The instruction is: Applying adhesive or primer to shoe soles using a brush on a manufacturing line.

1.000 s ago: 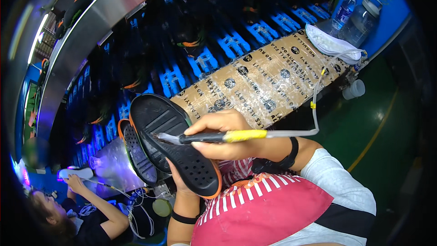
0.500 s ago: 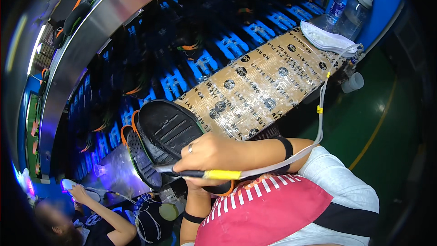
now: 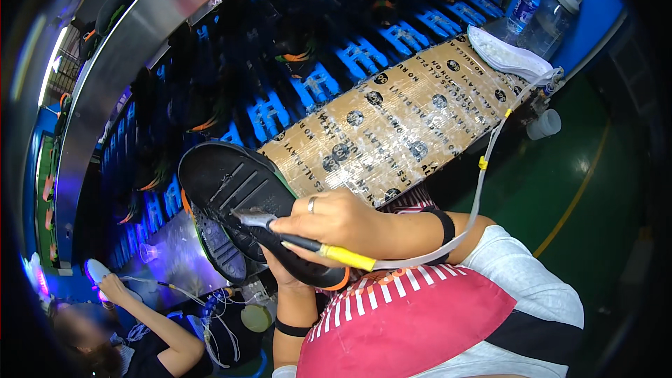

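Observation:
My right hand [image 3: 337,222] is closed around a brush [image 3: 301,241] with a dark handle, a yellow sleeve and a pale hose running from its end. Its bristles touch the inner face of a black shoe sole [image 3: 241,185], which has long slots and orange trim at the near end. My left hand [image 3: 283,274] grips that sole from below near this end; its fingers are partly hidden under the sole. A second black sole [image 3: 220,252] with a textured face lies just left of and partly beneath the first one.
A bench board wrapped in printed brown cardboard [image 3: 420,108] extends to the right. At its far end are a white sole [image 3: 507,54], a small bottle [image 3: 525,7] and a large jug [image 3: 553,17]. Blue-lit racks [image 3: 315,87] run behind. Another person's arm [image 3: 150,322] works at lower left.
The brush has moved up and left, from the sole's near edge onto its slotted face. The held sole has shifted slightly left, and more of it now shows.

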A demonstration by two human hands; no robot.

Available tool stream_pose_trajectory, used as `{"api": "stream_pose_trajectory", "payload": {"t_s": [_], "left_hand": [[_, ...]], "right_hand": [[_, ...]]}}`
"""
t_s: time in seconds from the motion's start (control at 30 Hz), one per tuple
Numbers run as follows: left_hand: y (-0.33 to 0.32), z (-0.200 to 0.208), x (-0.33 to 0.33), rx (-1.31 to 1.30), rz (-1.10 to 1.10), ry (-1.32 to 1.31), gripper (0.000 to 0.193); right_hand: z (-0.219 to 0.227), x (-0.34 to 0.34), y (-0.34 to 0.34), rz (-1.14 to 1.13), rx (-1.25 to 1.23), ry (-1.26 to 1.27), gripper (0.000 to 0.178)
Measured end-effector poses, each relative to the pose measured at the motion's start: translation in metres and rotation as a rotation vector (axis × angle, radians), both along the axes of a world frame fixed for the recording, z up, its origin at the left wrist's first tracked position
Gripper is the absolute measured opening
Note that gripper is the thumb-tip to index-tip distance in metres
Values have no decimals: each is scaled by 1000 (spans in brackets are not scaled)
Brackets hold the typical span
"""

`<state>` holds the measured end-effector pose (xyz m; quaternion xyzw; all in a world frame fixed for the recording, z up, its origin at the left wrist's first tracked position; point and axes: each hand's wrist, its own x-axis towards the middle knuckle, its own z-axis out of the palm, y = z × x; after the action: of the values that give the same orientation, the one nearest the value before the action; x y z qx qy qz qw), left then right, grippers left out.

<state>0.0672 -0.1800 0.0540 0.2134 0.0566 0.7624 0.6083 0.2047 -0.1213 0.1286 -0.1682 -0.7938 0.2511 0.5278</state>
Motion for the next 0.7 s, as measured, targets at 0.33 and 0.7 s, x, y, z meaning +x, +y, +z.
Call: {"api": "stream_pose_trajectory", "payload": {"t_s": [0.33, 0.7], "left_hand": [[-6, -6, -33, -288, -189, 59, 71], [10, 14, -43, -151, -81, 107, 65]], "right_hand": [[-13, -8, -13, 199, -96, 48, 27], [-16, -6, -12, 386, -313, 44, 25]]}}
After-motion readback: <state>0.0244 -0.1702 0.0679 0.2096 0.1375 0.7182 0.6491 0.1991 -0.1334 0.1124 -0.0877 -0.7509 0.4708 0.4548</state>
